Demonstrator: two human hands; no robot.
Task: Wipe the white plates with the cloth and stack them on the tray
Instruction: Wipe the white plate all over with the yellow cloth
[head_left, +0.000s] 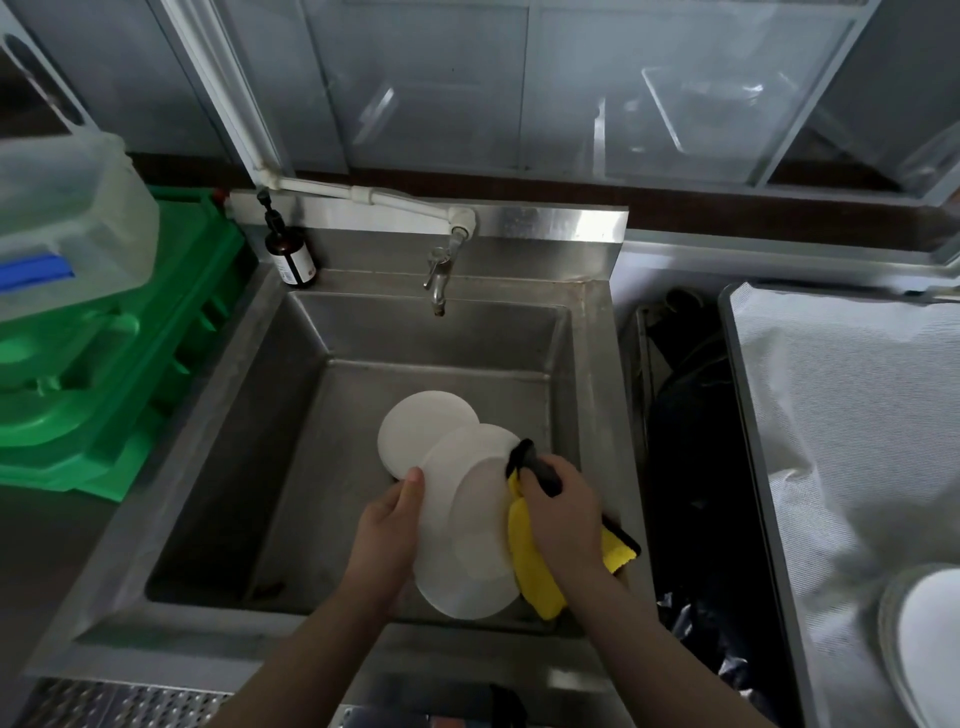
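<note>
Steel sink (244, 426) under a tap (439, 291), set below cloudy window panes; brown soap bottle (291, 254) at the back left corner, green crates (130, 358) to the left. To the right, a table (857, 415) under a white cover.

Left hand (389, 525) grips the left rim of a white plate (457, 582), thumb over the edge, plate held tilted above the basin. Right hand (563, 514) is closed around a yellow cloth (530, 571) with black trim, pressing it against the right side of the plate's face. A second plate (415, 428) lies behind, lower in the sink; whether a third sits between them cannot be told. At the far right edge, another plate (930, 629) rests on what seems to be the tray (885, 613), mostly cut off.

Step in hand, as judged: wiping the held plate. To do it well, keep the left grip firm on the rim, sweep the cloth across the whole face, then turn the plate for the back. Wet plates may slip; work low over the basin.
</note>
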